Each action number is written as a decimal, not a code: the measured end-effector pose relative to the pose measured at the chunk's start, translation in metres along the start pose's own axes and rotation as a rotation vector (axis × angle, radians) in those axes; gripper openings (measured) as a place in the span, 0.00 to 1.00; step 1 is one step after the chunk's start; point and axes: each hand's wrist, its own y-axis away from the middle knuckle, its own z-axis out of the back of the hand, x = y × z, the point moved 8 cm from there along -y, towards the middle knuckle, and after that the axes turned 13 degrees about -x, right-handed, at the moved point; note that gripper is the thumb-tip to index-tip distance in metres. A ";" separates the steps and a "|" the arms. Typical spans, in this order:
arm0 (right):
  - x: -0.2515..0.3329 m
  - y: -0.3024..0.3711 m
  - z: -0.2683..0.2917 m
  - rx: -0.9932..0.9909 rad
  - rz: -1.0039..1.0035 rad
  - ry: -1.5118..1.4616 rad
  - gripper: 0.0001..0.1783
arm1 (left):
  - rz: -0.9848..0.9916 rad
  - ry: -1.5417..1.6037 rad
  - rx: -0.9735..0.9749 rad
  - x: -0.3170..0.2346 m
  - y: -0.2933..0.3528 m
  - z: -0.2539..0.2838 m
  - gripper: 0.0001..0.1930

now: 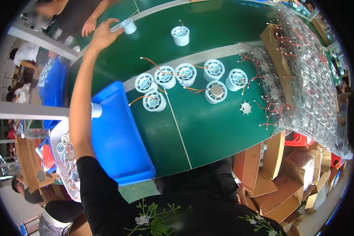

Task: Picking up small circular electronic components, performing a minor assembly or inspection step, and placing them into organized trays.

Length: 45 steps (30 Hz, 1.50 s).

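My left hand at the far cup
It stands just right of my parted thumb and fingers, on the green surface (whether they touch, I can't tell).

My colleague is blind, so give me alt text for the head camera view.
A person's left hand reaches to a pale blue cylindrical part across a green worktop. Nearer stand seven similar parts, between a blue tray at left and clear plastic trays at right.
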 end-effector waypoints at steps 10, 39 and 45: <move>0.208 0.047 0.052 0.066 0.389 0.365 0.15 | 0.185 -0.279 -0.195 0.160 -0.036 -0.136 0.40; 0.782 0.024 0.155 -1.030 1.655 0.369 0.21 | -0.371 0.292 0.149 -0.241 0.332 0.013 0.31; 0.787 -0.036 0.150 -0.632 1.463 0.649 0.19 | 0.253 0.580 -0.269 -0.214 0.344 0.031 0.19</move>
